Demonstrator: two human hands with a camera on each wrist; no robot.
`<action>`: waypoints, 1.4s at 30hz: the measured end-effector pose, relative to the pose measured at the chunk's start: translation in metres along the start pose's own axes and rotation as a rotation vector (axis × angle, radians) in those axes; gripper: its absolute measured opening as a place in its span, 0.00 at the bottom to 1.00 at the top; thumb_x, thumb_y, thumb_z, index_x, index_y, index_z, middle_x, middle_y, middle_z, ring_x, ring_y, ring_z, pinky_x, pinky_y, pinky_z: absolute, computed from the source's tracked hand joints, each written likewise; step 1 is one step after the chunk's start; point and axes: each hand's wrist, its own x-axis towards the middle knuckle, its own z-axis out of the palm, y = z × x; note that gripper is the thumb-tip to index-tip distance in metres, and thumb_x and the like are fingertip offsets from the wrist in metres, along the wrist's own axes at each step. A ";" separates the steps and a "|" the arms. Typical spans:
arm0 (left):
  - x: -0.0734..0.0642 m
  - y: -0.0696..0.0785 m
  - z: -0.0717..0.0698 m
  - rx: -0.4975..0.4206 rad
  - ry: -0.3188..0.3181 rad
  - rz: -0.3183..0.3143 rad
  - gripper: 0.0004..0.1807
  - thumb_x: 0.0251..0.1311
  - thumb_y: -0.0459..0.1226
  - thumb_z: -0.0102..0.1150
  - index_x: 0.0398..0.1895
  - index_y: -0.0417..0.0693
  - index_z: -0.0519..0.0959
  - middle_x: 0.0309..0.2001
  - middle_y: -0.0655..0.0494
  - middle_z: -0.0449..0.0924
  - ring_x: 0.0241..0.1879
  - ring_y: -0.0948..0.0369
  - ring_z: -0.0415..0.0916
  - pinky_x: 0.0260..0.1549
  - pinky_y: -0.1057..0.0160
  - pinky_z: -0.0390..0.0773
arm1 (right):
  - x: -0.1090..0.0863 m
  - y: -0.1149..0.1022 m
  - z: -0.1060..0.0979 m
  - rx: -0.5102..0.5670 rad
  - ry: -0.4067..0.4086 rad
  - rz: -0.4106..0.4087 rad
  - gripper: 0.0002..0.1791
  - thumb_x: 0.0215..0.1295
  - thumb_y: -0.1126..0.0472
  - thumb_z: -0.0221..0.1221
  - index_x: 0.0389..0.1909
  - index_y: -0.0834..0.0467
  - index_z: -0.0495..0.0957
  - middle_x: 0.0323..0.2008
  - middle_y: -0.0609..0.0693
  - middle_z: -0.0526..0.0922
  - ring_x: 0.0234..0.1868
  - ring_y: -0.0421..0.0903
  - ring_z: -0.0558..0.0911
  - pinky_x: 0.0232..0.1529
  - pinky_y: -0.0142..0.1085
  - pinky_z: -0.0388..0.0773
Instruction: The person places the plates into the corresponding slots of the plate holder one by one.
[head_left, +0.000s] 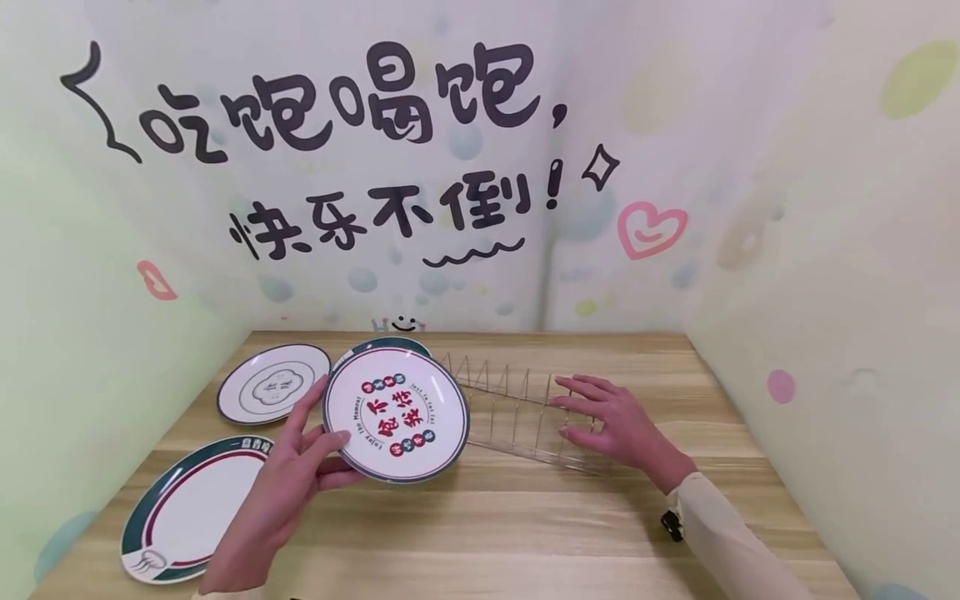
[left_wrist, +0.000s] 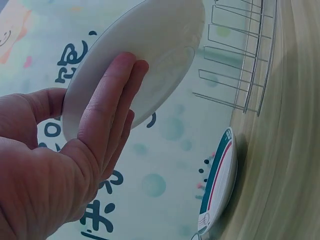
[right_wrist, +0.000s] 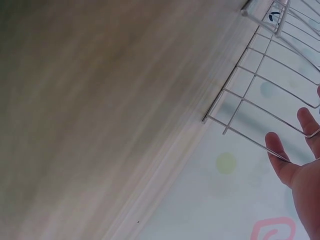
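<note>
My left hand [head_left: 288,483] grips a round white plate [head_left: 396,415] with red and green lettering and a dark rim. The thumb lies on its front edge; the fingers spread across the plain white back, as the left wrist view shows. Tilted up, the plate is held above the table, in front of the left end of a wire dish rack [head_left: 517,408]. At the rack's right end, my right hand [head_left: 618,421] touches the upright wires with its fingers spread and fairly straight. The right wrist view shows the thumb [right_wrist: 278,152] against an end wire; part of this hand is cut off.
A green-rimmed plate [head_left: 390,342] lies behind the held plate, mostly hidden. To the left are a white plate with a grey emblem [head_left: 247,383] and a larger green-rimmed oval plate [head_left: 198,508]. Printed walls [head_left: 600,275] enclose the wooden table [head_left: 480,542].
</note>
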 end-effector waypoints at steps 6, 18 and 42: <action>0.010 -0.001 0.008 -0.018 -0.013 0.028 0.44 0.77 0.31 0.51 0.84 0.76 0.46 0.68 0.30 0.66 0.43 0.44 0.87 0.45 0.49 0.86 | -0.001 -0.001 0.000 0.011 0.000 0.010 0.24 0.63 0.46 0.68 0.59 0.48 0.86 0.68 0.51 0.77 0.68 0.59 0.74 0.55 0.63 0.76; 0.045 0.001 0.042 -0.030 -0.083 0.101 0.44 0.76 0.29 0.51 0.82 0.79 0.50 0.65 0.30 0.69 0.40 0.46 0.87 0.44 0.48 0.86 | -0.004 0.003 0.000 0.017 -0.016 0.037 0.23 0.64 0.44 0.68 0.58 0.46 0.86 0.69 0.50 0.77 0.69 0.57 0.73 0.56 0.64 0.75; 0.085 0.011 0.099 0.082 -0.118 0.180 0.45 0.72 0.29 0.58 0.79 0.86 0.56 0.61 0.36 0.70 0.41 0.43 0.86 0.42 0.49 0.87 | 0.001 0.002 0.000 0.045 0.000 0.017 0.20 0.63 0.45 0.69 0.55 0.44 0.87 0.67 0.52 0.79 0.68 0.58 0.74 0.58 0.64 0.74</action>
